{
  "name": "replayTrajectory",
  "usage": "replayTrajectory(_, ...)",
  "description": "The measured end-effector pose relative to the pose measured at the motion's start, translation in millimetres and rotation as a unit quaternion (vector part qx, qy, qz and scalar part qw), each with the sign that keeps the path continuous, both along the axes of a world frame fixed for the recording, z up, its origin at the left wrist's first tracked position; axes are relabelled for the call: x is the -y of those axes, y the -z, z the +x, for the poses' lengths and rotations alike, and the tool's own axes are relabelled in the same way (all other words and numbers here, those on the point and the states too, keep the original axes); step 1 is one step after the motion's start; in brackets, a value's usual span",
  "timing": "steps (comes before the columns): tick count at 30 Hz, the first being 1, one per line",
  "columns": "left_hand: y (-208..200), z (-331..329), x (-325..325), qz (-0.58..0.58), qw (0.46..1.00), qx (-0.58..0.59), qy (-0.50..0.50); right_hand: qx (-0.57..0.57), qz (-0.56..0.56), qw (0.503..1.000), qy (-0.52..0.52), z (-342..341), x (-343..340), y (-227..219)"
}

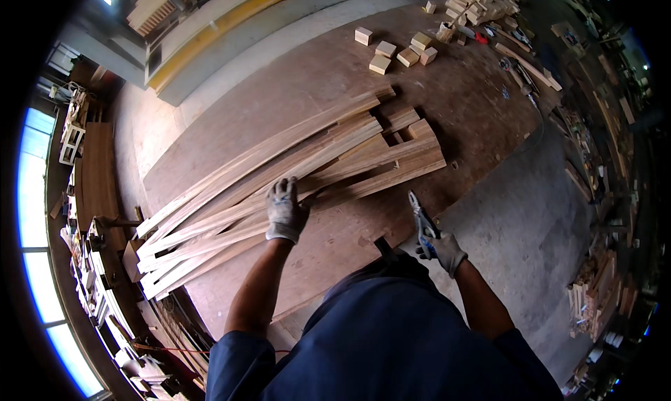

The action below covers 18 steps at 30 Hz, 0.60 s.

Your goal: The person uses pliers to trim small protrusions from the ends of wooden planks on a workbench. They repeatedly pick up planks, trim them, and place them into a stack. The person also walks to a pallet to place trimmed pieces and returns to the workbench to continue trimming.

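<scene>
Long pale-brown wooden strips (231, 212) lie fanned out on the worktable, with cut notches and gaps at their right ends. My left hand (285, 209), in a grey glove, is closed over the edge of one strip near the middle of the bundle. A pair of pliers (421, 216) with metal jaws points up and away in my gloved right hand (440, 251), whose fingers are wrapped round the handles. The jaws are apart from the wood, just off the near right end of the strips.
Several small wooden blocks (398, 51) sit on the far part of the brown worktable (489, 121). Behind them is a heap of block offcuts (482, 4) with hand tools beside it. A yellow-edged bench (210, 37) stands beyond. Stacked timber (594, 289) lies at the right.
</scene>
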<state>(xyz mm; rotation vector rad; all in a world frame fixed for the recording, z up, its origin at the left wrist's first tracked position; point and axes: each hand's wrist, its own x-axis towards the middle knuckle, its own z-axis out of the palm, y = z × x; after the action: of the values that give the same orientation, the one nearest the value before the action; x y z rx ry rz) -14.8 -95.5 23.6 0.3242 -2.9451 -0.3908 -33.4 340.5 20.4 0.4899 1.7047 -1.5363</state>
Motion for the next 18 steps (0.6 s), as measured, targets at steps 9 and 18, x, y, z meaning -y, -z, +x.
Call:
replayTrajectory(9, -1, -12, 38, -0.015, 0.993, 0.119, -0.007, -0.083, 0.116, 0.978, -0.154, -22, 13, 32)
replayTrajectory(18, 36, 22, 49, -0.083, 0.992, 0.004, 0.098, -0.015, 0.1, 0.982, -0.162, -27, 18, 34)
